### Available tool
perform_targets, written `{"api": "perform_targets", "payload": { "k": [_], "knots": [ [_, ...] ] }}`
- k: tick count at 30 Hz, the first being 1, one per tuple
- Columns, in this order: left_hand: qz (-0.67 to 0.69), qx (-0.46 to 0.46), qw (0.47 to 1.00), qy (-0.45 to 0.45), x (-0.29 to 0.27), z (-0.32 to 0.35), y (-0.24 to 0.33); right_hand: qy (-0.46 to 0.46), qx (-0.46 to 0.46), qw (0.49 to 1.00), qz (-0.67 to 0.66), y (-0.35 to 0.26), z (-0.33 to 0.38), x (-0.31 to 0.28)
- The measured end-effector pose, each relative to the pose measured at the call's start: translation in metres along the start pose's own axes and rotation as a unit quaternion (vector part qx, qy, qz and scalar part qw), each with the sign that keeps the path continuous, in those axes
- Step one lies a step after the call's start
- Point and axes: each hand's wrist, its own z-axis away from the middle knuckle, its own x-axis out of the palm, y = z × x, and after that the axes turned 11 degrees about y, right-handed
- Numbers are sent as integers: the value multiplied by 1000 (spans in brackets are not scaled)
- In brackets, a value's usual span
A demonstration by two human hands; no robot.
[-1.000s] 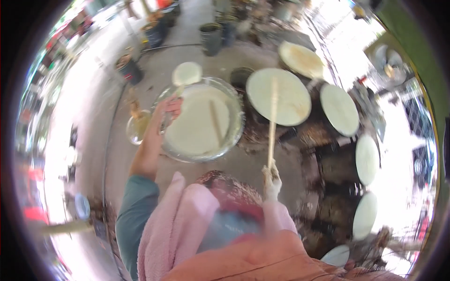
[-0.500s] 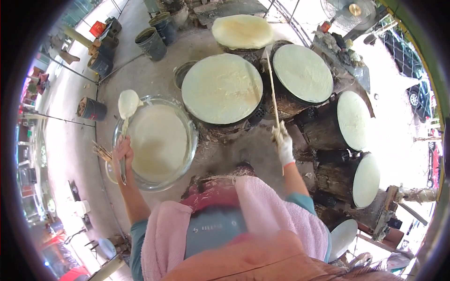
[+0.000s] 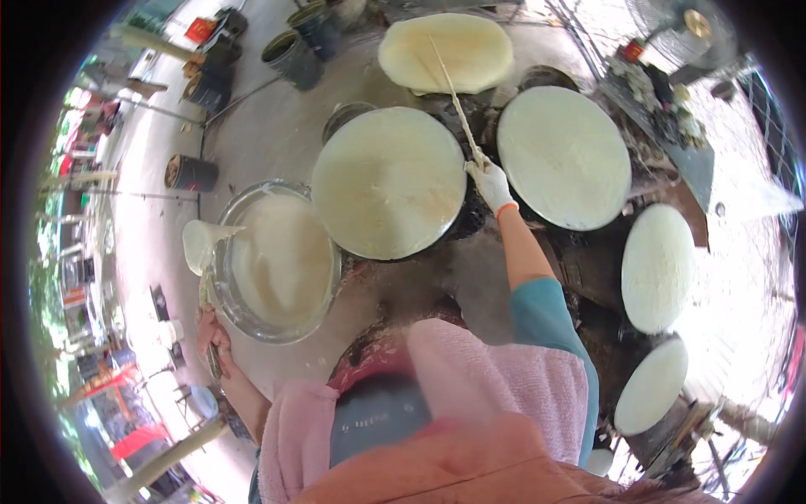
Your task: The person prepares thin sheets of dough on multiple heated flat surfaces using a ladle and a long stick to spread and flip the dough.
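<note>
My left hand [image 3: 214, 336] is closed round the handle of a batter-coated ladle [image 3: 201, 244]. The ladle's bowl is at the left rim of a wide basin [image 3: 334, 290], which holds pale, creamy batter [image 3: 290, 244]. A pale spout of batter points from the bowl over the rim. In a white glove, my right hand [image 3: 489, 183] grips a long thin stick [image 3: 453, 94]. Its tip lies over the far round of thin batter [image 3: 483, 55], touching or just above it. My right arm reaches between the large middle round [image 3: 386, 181] and the right one [image 3: 562, 160].
Two more pale rounds, an upper [image 3: 659, 269] and a lower [image 3: 651, 386], sit on stoves along the right. Dark buckets [image 3: 292, 60] stand at the far left, another bucket [image 3: 191, 174] left of the basin. A fan [image 3: 695, 23] stands at the far right.
My right hand has moved forward, bringing the stick's tip from between the rounds to over the far round. My left hand has drawn back, and the ladle has tilted at the basin's rim.
</note>
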Motion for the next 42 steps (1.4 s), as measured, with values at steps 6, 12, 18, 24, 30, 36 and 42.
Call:
{"api": "perform_targets", "payload": {
  "k": [6,12,18,24,30,36,42],
  "knots": [
    [46,-3,996,76,40,35,-3,-31,-94,995,28,-1,-28,15],
    [6,-17,999,50,57,29,-10,34,-77,996,2,27,21,9],
    [166,-248,945,-136,17,1,15,170,-56,984,-24,78,128,52],
    [72,-232,962,-126,-10,-15,39,202,-89,975,-20,112,265,189],
    [41,-235,964,-120,-18,-20,51,61,-173,980,73,100,337,210],
    [93,-253,953,-137,-8,-20,38,113,-244,864,425,34,316,148],
    [143,-262,946,-125,11,-5,24,20,-329,796,508,-22,238,167]
  ]
}}
